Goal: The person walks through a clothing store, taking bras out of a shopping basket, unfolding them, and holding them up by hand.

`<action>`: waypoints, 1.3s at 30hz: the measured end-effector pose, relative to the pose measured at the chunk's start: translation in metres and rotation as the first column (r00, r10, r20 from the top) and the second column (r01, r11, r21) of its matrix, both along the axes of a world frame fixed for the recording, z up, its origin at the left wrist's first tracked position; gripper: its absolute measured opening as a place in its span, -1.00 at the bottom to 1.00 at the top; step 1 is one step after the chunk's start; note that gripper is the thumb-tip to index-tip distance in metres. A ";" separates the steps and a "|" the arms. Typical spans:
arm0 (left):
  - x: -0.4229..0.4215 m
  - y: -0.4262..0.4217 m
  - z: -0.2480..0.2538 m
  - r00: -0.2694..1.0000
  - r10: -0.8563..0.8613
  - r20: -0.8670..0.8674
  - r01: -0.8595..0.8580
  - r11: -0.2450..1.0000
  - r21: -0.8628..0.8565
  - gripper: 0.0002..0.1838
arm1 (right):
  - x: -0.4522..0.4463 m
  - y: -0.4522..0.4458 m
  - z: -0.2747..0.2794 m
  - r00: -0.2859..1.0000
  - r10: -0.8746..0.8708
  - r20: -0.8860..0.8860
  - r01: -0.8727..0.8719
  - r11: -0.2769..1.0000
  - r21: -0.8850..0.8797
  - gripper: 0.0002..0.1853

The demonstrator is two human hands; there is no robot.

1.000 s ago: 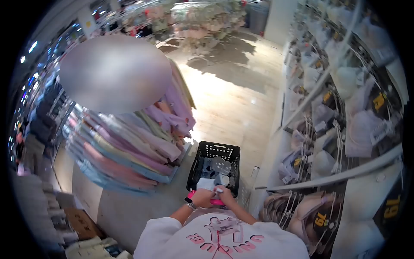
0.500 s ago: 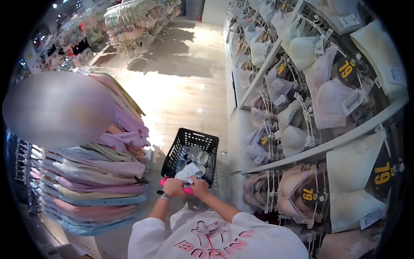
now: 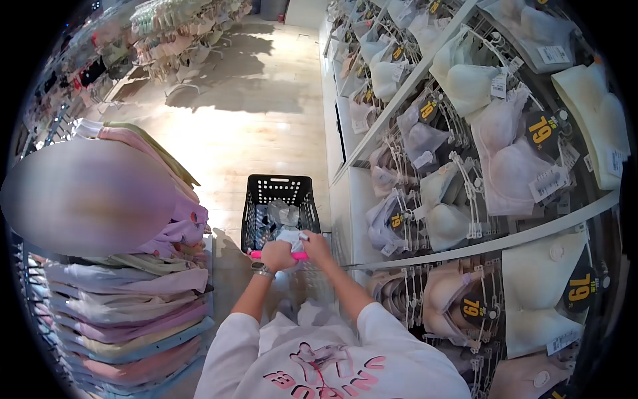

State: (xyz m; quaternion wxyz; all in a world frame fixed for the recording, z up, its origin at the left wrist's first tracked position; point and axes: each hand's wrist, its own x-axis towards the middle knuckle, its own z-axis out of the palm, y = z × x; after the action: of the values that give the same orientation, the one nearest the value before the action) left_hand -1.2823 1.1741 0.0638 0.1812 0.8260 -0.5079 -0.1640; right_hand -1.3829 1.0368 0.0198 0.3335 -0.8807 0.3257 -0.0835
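Observation:
A black shopping basket (image 3: 248,219) with a perforated wall is low in front of me, and its pink handle (image 3: 299,255) faces my body. My left hand (image 3: 277,255) is closed around the handle's left part, a watch and bracelet at that wrist. Closed at the handle's right end, my right hand (image 3: 317,247) has its fingertips against a small white item (image 3: 290,237), whose kind I cannot make out. Inside the basket lie clear plastic-wrapped items (image 3: 284,213), partly hidden behind my hands.
Bras on hangers (image 3: 512,159) with price tags fill the white shelving (image 3: 465,239) on my right. On my left hangs a rack of pastel garments (image 3: 133,292), beside a blurred oval. Wooden floor (image 3: 266,133) runs ahead toward more racks of small clothes (image 3: 176,33).
The basket and both hands appear higher in view and slightly left, and the basket looks straighter. The side racks have shifted with the camera. Both hands keep their hold.

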 end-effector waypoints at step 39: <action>0.579 -0.440 -0.015 0.992 0.045 0.121 -0.038 0.997 -0.061 -0.49 | 0.590 -0.443 0.015 0.994 0.063 -0.089 -0.060 0.997 0.039 -0.68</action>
State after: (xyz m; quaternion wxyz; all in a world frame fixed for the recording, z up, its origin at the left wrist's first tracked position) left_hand -0.7029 0.7345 0.0492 0.1773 0.8392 -0.5054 -0.0943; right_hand -0.7931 0.5938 0.0348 0.3368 -0.8870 0.3147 -0.0275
